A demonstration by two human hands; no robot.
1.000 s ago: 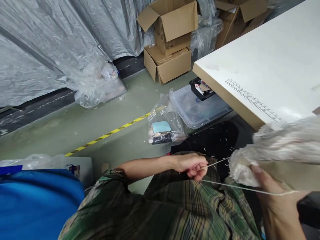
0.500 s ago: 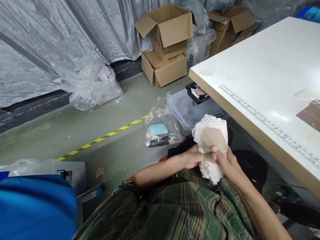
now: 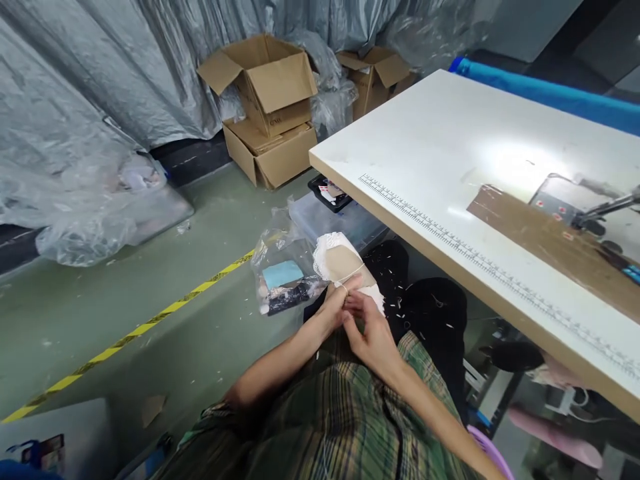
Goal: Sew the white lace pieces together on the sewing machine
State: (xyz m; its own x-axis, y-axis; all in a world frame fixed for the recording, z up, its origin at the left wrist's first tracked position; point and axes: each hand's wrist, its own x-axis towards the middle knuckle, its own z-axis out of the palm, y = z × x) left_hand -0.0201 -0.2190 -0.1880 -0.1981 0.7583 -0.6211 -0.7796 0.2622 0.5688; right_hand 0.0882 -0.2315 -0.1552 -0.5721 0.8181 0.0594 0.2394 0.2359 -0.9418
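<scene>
A roll of white lace (image 3: 327,247) with a tan card (image 3: 342,264) on it lies above my lap, tilted, with a thin pale band round the card. My left hand (image 3: 336,301) holds the lace roll from its lower left side, its fingers partly hidden. At the lower edge of the roll, my right hand (image 3: 369,327) has its fingers bent and drawn together close to my left fingers, by the band. Whether a piece of the band is between my right fingertips is too small to tell.
A white table (image 3: 425,147) with a printed ruler edge and a sewing machine (image 3: 575,207) stands at the right. Open cardboard boxes (image 3: 285,160), a plastic bag (image 3: 283,273) and a clear bin (image 3: 310,217) are on the floor.
The view has turned to the right, showing more table. My right hand has moved off the card's face to the roll's lower edge, beside my left hand. The card is now more tilted.
</scene>
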